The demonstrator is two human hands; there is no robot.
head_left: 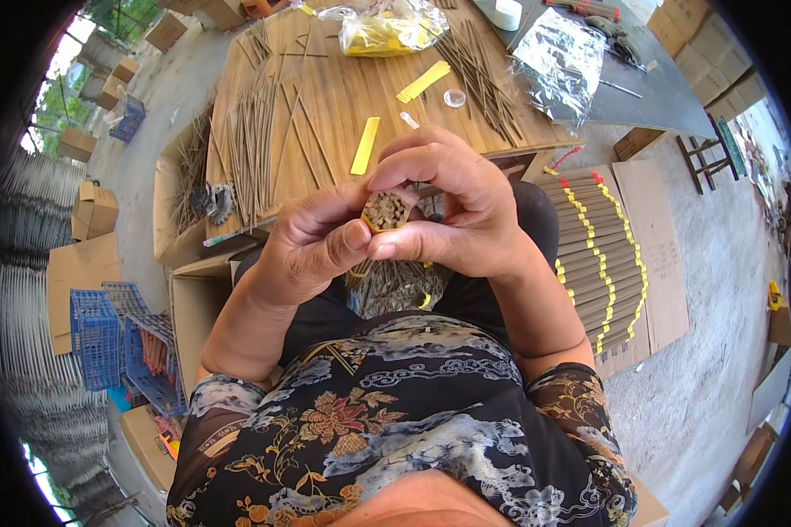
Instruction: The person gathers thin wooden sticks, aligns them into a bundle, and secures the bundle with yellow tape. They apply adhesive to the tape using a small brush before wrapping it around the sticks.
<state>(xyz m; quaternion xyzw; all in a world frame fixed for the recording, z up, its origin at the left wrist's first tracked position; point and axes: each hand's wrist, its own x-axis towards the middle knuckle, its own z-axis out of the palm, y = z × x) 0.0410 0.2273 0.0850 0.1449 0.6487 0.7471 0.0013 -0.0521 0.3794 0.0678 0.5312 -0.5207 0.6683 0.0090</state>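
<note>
Both my hands close round the end of a bundle of thin brown sticks (pixel 384 211), its cut ends facing up toward me. My left hand (pixel 312 233) pinches the bundle's left side with thumb and fingers. From the right, my right hand (pixel 457 198) curls over it, thumb along the near edge and fingers across the top. A yellow strip shows at the bundle's lower rim. Most of its length is hidden below my hands. Just beyond lies a yellow paper strip (pixel 366 146) on the wooden table (pixel 325 75).
Loose sticks (pixel 253 145) lie on the table, with a bag of yellow strips (pixel 391 31) and a clear tape roll (pixel 454 97). Finished-looking bundles with yellow bands (pixel 602 255) rest on cardboard at right. Blue crates (pixel 97 338) stand at left. A grey table (pixel 650 88) adjoins.
</note>
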